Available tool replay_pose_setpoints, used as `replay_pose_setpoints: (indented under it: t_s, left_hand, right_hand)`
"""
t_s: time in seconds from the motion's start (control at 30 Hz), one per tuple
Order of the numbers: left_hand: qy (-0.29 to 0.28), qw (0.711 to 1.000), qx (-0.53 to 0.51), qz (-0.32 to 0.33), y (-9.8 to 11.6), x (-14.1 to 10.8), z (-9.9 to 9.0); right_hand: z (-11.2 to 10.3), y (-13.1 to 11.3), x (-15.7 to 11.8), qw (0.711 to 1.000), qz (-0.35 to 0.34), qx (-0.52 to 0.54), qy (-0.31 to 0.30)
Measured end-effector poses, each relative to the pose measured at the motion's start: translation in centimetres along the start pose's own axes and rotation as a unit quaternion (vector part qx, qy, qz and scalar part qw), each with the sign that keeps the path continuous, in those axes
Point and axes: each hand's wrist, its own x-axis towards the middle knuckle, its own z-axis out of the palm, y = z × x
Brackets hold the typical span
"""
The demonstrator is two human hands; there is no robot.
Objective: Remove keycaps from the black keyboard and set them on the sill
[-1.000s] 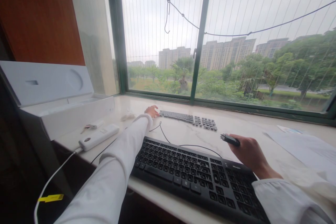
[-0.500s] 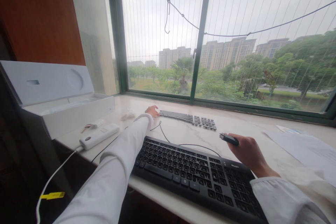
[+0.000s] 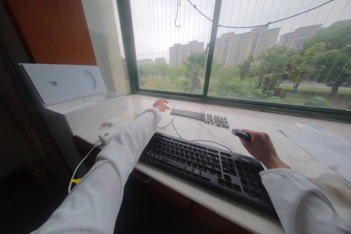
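My left hand [image 3: 161,105] reaches forward over the windowsill with its fingers stretched out and nothing in them. It hovers by the left end of the rows of loose dark keycaps [image 3: 200,116]. In front of me lies a black keyboard [image 3: 189,161] with most of its keycaps off and the sockets bare; the space bar and a few keys beside it are still on. My right hand [image 3: 263,150], above the keyboard's right end, is closed round a small dark hand tool [image 3: 241,134] with a metal tip pointing left. Its exact kind is unclear.
An open white box [image 3: 95,117] stands at the left, near a white power strip [image 3: 109,133] and a key [image 3: 105,125]. The keyboard's thin cable [image 3: 175,131] loops behind it. Papers [image 3: 309,146] lie at the right, below the window.
My left hand has drawn slightly away from the end of the keycap rows, its fingers straighter. My right hand keeps the tool in nearly the same place. The whole view has shifted a little.
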Motion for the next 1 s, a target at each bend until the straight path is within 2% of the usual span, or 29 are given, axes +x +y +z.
replay_pose_setpoints:
  t_s: [0.13,0.2,0.27,0.37,0.43,0.5,0.57,0.6,0.67,0.73,0.8,0.9,1.0]
  left_hand:
    - [0.003,0.999,-0.015,0.050,3.3,-3.5,-3.2]
    - [0.009,0.994,-0.028,0.102,5.2,-6.5,-4.4]
    - [0.036,0.985,-0.037,0.166,6.9,-10.6,-4.8]
    - [0.079,0.966,-0.050,0.243,8.6,-18.3,-3.6]
    - [0.061,0.955,-0.060,0.285,8.8,-23.5,-1.8]
    - [0.042,0.941,-0.057,0.330,8.3,-27.7,0.4]
    - [0.040,0.933,-0.045,0.354,7.4,-30.6,2.5]
    - [0.042,0.931,-0.042,0.360,7.0,-31.5,3.3]
    - [0.056,0.930,-0.039,0.362,6.2,-32.5,4.4]
    - [0.066,0.928,-0.034,0.364,5.8,-32.7,4.9]
    - [0.066,0.927,-0.024,0.369,5.8,-32.4,5.0]
    - [0.056,0.924,-0.005,0.379,6.0,-31.9,4.8]
    - [0.054,0.916,0.012,0.397,6.2,-31.6,5.0]
  right_hand:
    - [-0.1,-0.1,0.0,1.000,0.005,0.000,0.001]
    - [-0.4,-0.3,0.1,1.000,0.012,-0.001,0.000]
    - [-0.9,-0.6,0.1,1.000,0.024,0.003,0.006]
    - [-2.1,-1.5,0.2,0.998,0.039,0.031,0.031]
    - [-3.1,-2.4,0.2,0.993,0.066,0.067,0.067]
    - [-4.2,-3.7,0.2,0.976,0.134,0.121,0.120]
    - [-5.2,-5.5,0.0,0.937,0.221,0.216,0.164]
    - [-5.6,-6.6,-0.2,0.907,0.255,0.285,0.177]
    - [-6.5,-9.1,-0.6,0.825,0.299,0.438,0.192]
    - [-7.1,-11.7,-1.4,0.739,0.309,0.562,0.206]
    - [-7.7,-14.1,-2.2,0.677,0.307,0.641,0.192]
    - [-8.1,-16.8,-3.5,0.615,0.324,0.700,0.166]
    - [-8.1,-18.5,-4.3,0.588,0.349,0.713,0.153]
